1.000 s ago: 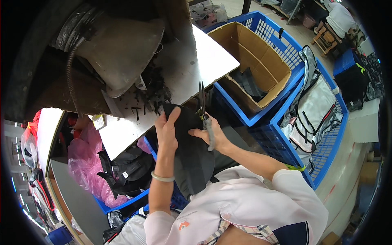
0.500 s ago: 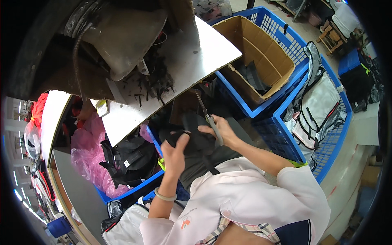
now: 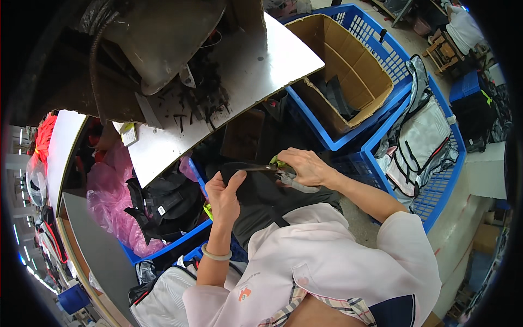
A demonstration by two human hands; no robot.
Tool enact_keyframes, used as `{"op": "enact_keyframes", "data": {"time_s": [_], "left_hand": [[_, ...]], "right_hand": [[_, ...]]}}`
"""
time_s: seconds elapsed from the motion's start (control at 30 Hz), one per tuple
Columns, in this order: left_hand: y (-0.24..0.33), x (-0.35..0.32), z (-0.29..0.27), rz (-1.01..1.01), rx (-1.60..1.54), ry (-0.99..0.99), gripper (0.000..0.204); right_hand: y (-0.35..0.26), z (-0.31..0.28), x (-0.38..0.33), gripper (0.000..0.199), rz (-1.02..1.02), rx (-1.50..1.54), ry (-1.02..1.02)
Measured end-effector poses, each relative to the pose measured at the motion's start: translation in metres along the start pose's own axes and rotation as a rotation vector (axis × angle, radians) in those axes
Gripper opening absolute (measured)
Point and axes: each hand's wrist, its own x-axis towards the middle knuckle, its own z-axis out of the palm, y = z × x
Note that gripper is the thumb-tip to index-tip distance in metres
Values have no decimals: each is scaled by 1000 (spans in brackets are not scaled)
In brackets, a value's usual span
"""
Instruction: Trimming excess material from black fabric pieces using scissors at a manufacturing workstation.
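Note:
My right hand (image 3: 309, 168) grips a pair of scissors (image 3: 260, 167) by handles that look wrapped in grey, with a bit of yellow-green beside the fingers. The blades point left, and their tips reach the thumb of my left hand (image 3: 223, 197). Between thumb and fingers, that hand pinches a piece of black fabric (image 3: 233, 168). How far the piece extends cannot be told against my dark trousers (image 3: 256, 210). Both hands are above my lap, in front of the table's edge.
Black scraps (image 3: 204, 101) litter the white tabletop (image 3: 283, 49). Right of it, a cardboard box (image 3: 348, 57) sits in a blue crate (image 3: 400, 57); another crate (image 3: 436, 210) holds grey-white bags (image 3: 419, 141). At left are black fabric pieces (image 3: 171, 204) and pink plastic (image 3: 117, 201).
The scissors have swung from pointing away from me to pointing left, with their blades now at my left hand. My left hand has shifted slightly left and upward, still pinching the black fabric.

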Motion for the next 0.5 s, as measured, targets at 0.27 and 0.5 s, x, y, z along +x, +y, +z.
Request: {"op": "enact_keyframes", "data": {"time_s": [0.27, 0.5], "left_hand": [[8, -1, 2, -6, -26, -13, 7], [12, -1, -4, -10, 5, -34, 6]], "right_hand": [[-12, -3, 2, 23, -49, 72, 25], [-13, 2, 1, 34, -46, 56, -12]]}}
